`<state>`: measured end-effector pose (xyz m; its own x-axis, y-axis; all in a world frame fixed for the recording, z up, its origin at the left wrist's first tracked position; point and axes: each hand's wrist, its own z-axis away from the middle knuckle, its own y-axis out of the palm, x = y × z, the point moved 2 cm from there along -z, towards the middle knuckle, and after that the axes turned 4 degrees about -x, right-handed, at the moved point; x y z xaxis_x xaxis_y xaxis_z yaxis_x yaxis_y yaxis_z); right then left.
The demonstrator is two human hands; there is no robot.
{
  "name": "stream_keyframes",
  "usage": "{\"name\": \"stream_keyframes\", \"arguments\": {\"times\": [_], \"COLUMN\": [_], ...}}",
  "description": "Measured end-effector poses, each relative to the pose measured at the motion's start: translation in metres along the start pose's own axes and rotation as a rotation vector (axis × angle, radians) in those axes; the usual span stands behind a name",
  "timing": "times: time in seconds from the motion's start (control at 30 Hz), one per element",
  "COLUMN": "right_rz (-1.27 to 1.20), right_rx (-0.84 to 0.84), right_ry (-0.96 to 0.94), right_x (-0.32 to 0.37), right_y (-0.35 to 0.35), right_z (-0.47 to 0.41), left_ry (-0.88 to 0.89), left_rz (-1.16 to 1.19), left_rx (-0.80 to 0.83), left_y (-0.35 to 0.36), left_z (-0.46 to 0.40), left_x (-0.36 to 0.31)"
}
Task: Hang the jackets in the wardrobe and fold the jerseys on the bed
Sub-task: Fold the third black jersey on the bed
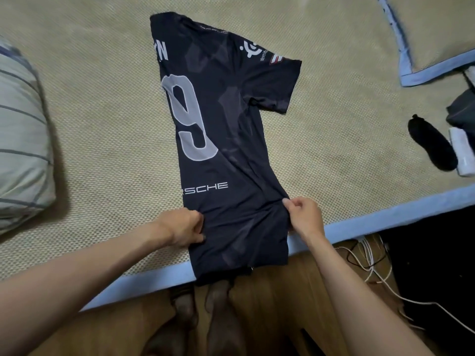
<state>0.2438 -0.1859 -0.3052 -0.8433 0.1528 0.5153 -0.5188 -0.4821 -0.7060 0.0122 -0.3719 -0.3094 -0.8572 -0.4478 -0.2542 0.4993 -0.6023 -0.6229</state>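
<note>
Jersey: a dark jersey (226, 140) with a grey 9 lies back-up on the bed's woven mat (102, 111), its hem hanging over the blue-trimmed edge nearest the person.
Fold so far: the left side looks already turned in, since the number and lettering are cut off along that straight edge; the right sleeve (277, 80) lies spread out flat.
Left hand: the left hand (183, 228) grips the cloth at the left edge near the hem, fingers curled into it.
Right hand: the right hand (304, 215) pinches the right edge at about the same height, thumb on top.
Progress: I'd judge this jersey partway through; the right side and sleeve need folding in, then the length doubled up.
Left to do: no finished folded jerseys, jackets or wardrobe show from here, so I cannot tell how much of the whole job remains.
Nearby: a striped pillow (23, 140) at far left; a black pouch-like thing (431, 147) and dark bundled cloth (462, 109) at right, possibly more clothing.
</note>
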Motion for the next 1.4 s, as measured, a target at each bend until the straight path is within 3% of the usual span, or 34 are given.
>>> {"name": "stream_keyframes", "arguments": {"times": [0.1, 0.2, 0.53, 0.7, 0.83, 0.9, 1.0, 1.07, 1.13, 1.27, 1.4], "right_rz": [-0.127, 0.078, 0.339, 0.33, 0.785, 0.893, 0.887, 0.814, 0.643, 0.323, 0.205], "right_rx": [0.106, 0.273, 0.44, 0.448, 0.333, 0.294, 0.354, 0.317, 0.234, 0.033, -0.087], "right_ry": [0.04, -0.035, 0.089, 0.181, 0.074, 0.105, 0.201, 0.17, 0.03, -0.202, -0.224], "right_x": [0.006, 0.0, -0.005, 0.003, 0.001, 0.002, 0.024, 0.049, 0.074, 0.114, 0.133], "right_y": [0.01, 0.018, -0.006, 0.008, 0.005, 0.002, -0.002, 0.001, 0.01, 0.037, 0.057], "right_z": [0.026, 0.039, 0.022, 0.023, 0.035, 0.034, 0.022, 0.007, -0.007, -0.036, -0.07], "left_ry": [0.002, -0.012, -0.006, 0.001, 0.008, 0.016, 0.053, 0.069, 0.098, 0.217, 0.225], "left_rz": [-0.098, -0.173, -0.236, -0.24, -0.204, -0.181, -0.226, -0.273, -0.306, -0.363, -0.387], "left_rx": [-0.019, -0.023, -0.011, -0.04, -0.025, -0.015, 0.028, 0.019, -0.098, -0.48, -0.69], "left_y": [-0.001, 0.0, 0.0, 0.002, 0.005, 0.004, -0.001, -0.012, -0.031, -0.07, -0.103], "left_z": [-0.002, -0.003, -0.002, -0.001, 0.0, 0.001, 0.006, 0.006, 0.002, -0.027, -0.079], "left_x": [-0.014, -0.02, -0.018, -0.016, -0.014, -0.012, -0.011, -0.012, -0.015, -0.013, -0.01]}}
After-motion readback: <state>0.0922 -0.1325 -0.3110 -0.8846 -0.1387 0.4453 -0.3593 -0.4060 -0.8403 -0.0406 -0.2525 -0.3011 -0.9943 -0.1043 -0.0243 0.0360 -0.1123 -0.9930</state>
